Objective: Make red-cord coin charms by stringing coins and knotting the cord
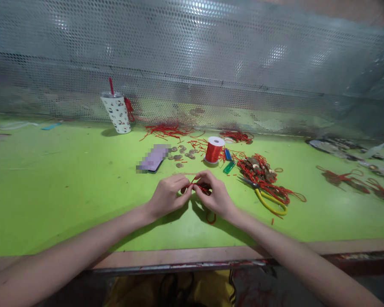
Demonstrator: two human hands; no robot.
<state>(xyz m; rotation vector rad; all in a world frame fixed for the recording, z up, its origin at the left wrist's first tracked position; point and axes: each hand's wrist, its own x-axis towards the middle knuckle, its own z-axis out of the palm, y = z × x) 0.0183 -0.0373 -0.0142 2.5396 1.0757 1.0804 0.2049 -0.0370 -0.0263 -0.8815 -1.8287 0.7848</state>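
My left hand [170, 192] and my right hand [215, 194] meet over the green table, fingertips pinched close together on a red cord [212, 218]. A loop of that cord hangs below my right palm, and the part between the fingers is mostly covered. Just beyond my hands lie several round coins [179, 165]. Behind them to the right stands a spool of red thread [214, 151]. Yellow-handled scissors [270, 202] rest to the right of my right hand, beside a heap of coins strung on red cord [257, 168].
A purple phone-like object [155, 158] lies beyond my left hand. A patterned cup with a straw [117, 113] stands near the perforated metal screen [179, 64]. Blue and green lighters [229, 166], loose red cord pieces [168, 130] and more corded bundles [342, 177] lie on the table [67, 192].
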